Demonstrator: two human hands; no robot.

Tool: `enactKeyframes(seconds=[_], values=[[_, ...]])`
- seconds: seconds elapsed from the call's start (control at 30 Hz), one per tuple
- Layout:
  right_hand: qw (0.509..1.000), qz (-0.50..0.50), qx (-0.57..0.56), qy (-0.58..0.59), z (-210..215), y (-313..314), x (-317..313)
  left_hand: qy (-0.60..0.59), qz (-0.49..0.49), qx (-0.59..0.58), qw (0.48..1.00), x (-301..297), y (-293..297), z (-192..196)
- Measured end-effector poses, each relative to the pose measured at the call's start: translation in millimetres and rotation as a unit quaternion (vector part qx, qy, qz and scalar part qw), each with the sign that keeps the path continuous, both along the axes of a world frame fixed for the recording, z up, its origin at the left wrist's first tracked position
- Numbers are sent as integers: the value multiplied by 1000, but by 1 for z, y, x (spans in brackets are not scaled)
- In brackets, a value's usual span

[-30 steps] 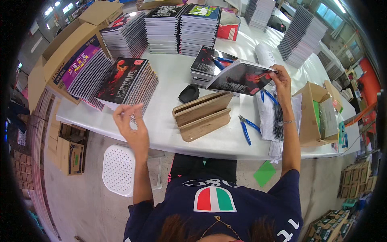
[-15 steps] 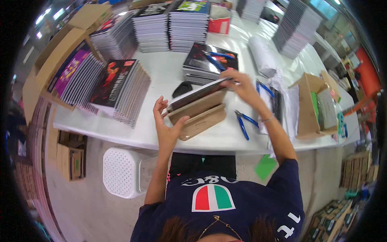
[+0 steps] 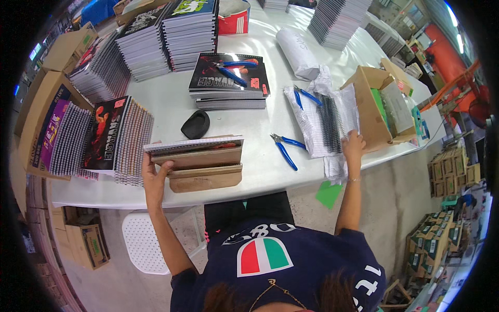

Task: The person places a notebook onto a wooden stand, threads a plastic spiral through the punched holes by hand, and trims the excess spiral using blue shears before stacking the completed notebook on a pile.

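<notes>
My left hand (image 3: 155,179) grips the left end of a notebook (image 3: 189,146), which stands on edge in a slotted wooden stand (image 3: 205,182) at the table's front; the thumb presses on the stand's side. My right hand (image 3: 353,143) is at the lower right edge of a bundle of black binding coils (image 3: 328,122), its fingers bent together; whatever they pinch is too small to make out. The coils lie on white wrapping (image 3: 351,109). Blue-handled cutters (image 3: 287,151) rest between the stand and the wrapping, and another pair of cutters (image 3: 307,97) lies on the wrapping.
Behind the stand sit a black rounded object (image 3: 196,125) and a short notebook stack (image 3: 228,96) topped with more blue cutters (image 3: 232,74). Notebook piles (image 3: 189,41) and a carton (image 3: 31,143) line the left. An open carton (image 3: 366,109) stands right, near a white wrapped roll (image 3: 297,54).
My right hand has left the notebook and moved right to the coils. My left hand keeps hold of the notebook, now lower in the stand. The whole view has shifted.
</notes>
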State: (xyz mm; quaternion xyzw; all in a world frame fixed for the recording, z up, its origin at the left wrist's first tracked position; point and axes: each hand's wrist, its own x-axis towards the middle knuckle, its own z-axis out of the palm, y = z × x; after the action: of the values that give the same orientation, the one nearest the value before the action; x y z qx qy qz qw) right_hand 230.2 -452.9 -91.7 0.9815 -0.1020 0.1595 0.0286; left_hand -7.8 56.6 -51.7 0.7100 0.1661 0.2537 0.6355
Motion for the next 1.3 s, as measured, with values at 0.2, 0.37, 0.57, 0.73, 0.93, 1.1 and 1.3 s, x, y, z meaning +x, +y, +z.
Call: enactKeyframes(seconds=[0.2, 0.37, 0.57, 0.73, 0.93, 1.1, 1.3], values=[[979, 23, 188, -71, -2, -15, -11, -94, 68, 61, 991, 4, -6, 9], [848, 145, 476, -182, 67, 8, -29, -91, 291, 310, 901, 3, -50, 22], [618, 271, 659, -333, 129, 76, -38, -80, 206, 431, 875, 30, -124, 44], [633, 365, 651, -205, 156, 156, -53, -27, 151, 456, 876, 54, -147, 54], [676, 502, 522, 135, 127, 214, -77, -7, 149, 458, 876, 66, -143, 55], [683, 531, 478, 152, 129, 224, -77, -16, 144, 456, 878, 66, -140, 57], [674, 557, 458, 160, 138, 224, -77, -30, 126, 446, 885, 62, -137, 60]])
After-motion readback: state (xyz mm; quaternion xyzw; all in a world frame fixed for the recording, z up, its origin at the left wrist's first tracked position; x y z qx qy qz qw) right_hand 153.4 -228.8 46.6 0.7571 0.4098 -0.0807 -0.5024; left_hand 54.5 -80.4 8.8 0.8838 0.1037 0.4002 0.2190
